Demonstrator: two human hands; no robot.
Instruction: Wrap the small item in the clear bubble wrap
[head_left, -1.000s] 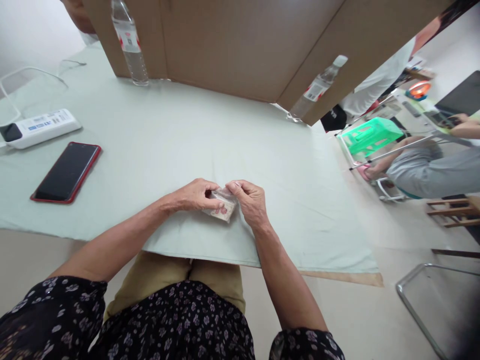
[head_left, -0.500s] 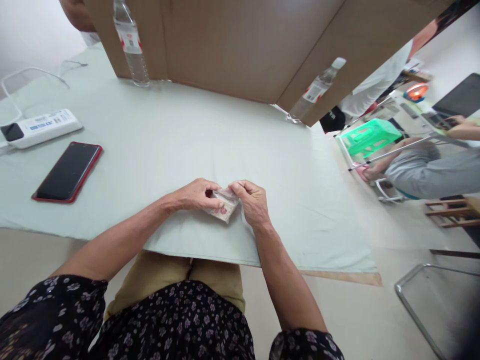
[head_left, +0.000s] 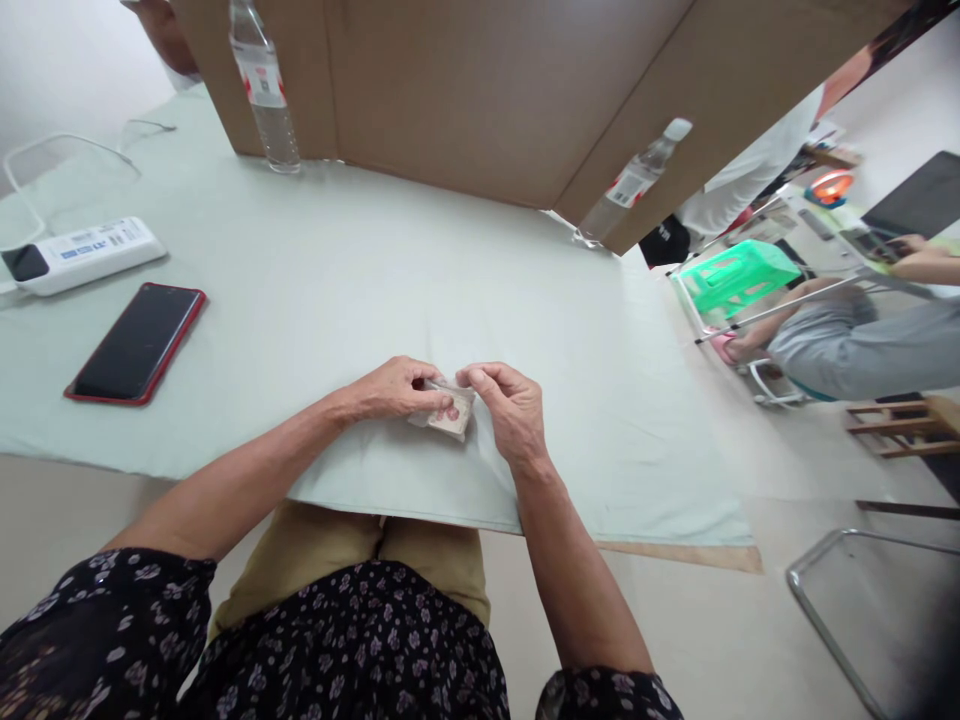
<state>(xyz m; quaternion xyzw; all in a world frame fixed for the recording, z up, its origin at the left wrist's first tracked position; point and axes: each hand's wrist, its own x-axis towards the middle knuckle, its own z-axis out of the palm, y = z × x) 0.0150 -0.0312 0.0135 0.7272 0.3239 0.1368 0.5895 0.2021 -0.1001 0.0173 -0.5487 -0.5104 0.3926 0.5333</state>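
My left hand (head_left: 397,388) is closed on a small cream packet (head_left: 451,414) with red print, its thumb lying over the printed face. Clear plastic wrapping surrounds the packet, which is held just above the table near its front edge. What is inside cannot be made out. At the packet's upper right corner, my right hand (head_left: 514,412) pinches the plastic wrapping (head_left: 450,382) between thumb and forefinger. The left fingers behind the packet are hidden.
A pale green cloth covers the table (head_left: 360,270). To the left lie a black phone with a red edge (head_left: 136,343) and a white device (head_left: 86,255) with a cable. A cardboard panel (head_left: 465,100) stands behind, with bottles (head_left: 266,100) against it. Another person's leg (head_left: 862,340) shows at right.
My right hand has shifted slightly to the right, still pinching at the wrapping. The packet has turned a little, so more of its printed face shows. My left hand stays in place.
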